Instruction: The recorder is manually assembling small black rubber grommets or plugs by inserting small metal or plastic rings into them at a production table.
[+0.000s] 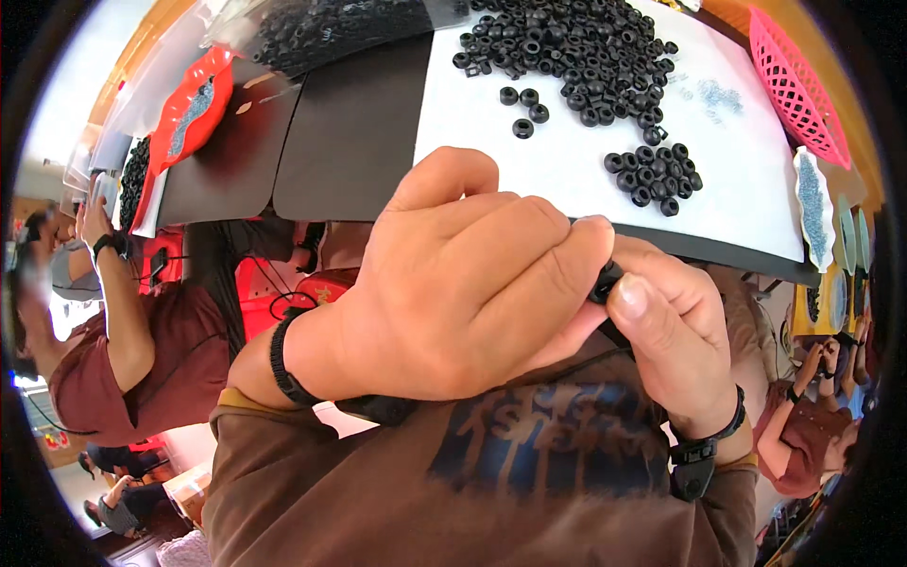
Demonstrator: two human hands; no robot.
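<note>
My right hand (673, 326) pinches a small black plastic piece (607, 282) between thumb and forefinger, in front of my chest near the table edge. My left hand (453, 283) is closed against it from the other side, its fingertips touching or nearly touching the piece. Whatever else those curled fingers grip is hidden behind the hand. Just beyond, a white sheet (529, 180) carries a big heap of black ring-shaped pieces (576, 57). A smaller cluster of the black pieces (652, 178) lies nearer to my right hand, and three loose ones (524, 111) lie to its left.
Tiny clear parts (720, 97) are scattered right of the heap. A pink basket (798, 90) and a white dish of clear parts (813, 213) line the right side. Far left are a clear bag of black pieces (331, 33) and a red dish (215, 104). People work on both sides.
</note>
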